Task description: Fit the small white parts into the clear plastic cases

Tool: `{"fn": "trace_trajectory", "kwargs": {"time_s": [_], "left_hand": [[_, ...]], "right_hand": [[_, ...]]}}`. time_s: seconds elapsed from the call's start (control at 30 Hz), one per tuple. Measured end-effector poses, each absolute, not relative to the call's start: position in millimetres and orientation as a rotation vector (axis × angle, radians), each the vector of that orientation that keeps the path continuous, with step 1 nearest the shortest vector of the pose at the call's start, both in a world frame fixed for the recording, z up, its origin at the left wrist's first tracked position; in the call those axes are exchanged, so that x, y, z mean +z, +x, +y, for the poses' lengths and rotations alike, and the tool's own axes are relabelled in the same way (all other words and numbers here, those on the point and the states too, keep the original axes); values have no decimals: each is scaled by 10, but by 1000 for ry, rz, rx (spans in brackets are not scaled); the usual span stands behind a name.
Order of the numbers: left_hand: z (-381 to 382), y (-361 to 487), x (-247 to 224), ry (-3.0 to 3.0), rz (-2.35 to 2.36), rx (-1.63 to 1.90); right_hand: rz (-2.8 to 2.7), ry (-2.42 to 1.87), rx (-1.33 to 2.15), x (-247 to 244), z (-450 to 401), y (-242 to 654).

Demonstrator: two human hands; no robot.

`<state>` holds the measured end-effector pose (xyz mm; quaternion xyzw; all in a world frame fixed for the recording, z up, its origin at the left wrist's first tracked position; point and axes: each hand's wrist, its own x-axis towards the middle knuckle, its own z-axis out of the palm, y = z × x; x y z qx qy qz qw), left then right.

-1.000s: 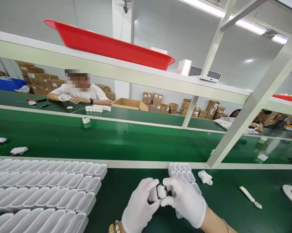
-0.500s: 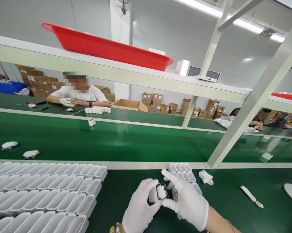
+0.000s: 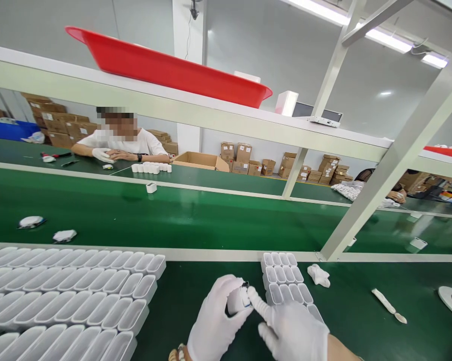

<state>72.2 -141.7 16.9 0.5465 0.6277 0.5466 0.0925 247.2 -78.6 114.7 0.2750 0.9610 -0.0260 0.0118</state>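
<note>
My left hand [image 3: 216, 321], in a white glove, is closed around a small white plastic housing [image 3: 235, 302] held above the green bench. A dark edge and a white part show at the housing's open end. My right hand [image 3: 295, 328], also gloved, presses its extended index fingertip against that end; its thumb and index finger are apart. Beyond the right hand, several small white housings [image 3: 280, 275] stand in rows with their open ends up. Long rows of similar open white housings [image 3: 113, 301] fill the bench to the left.
A crumpled white cloth [image 3: 318, 276] and a white tool [image 3: 388, 305] lie to the right. Behind the bench, a green conveyor belt [image 3: 195, 220] carries a few white parts. Overhead, a shelf holds a red tray [image 3: 165, 70]. Across the belt sits a person [image 3: 124, 140].
My right hand has shifted from around the housing's end to pressing it with the index finger. My left hand keeps its hold. The parts on the belt have moved right.
</note>
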Motion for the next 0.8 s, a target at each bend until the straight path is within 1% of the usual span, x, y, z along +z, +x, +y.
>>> {"fn": "trace_trajectory", "kwargs": {"time_s": [0.1,0.23,0.43,0.8], "left_hand": [[-1414,724,160,1591,1870,1598],[-1395,715,113,1594,1808,1572],[-1354,656,54,1666,1736,1536],[-1380,666,138,1753,1729,1512]], "right_hand": [[2794,836,-103,1200,-795,2385],[2774,842,-188,1309,-814,2376],[2743,766,-103,1354,-824,2380],[2870,681,39,1263,-802,2407]]}}
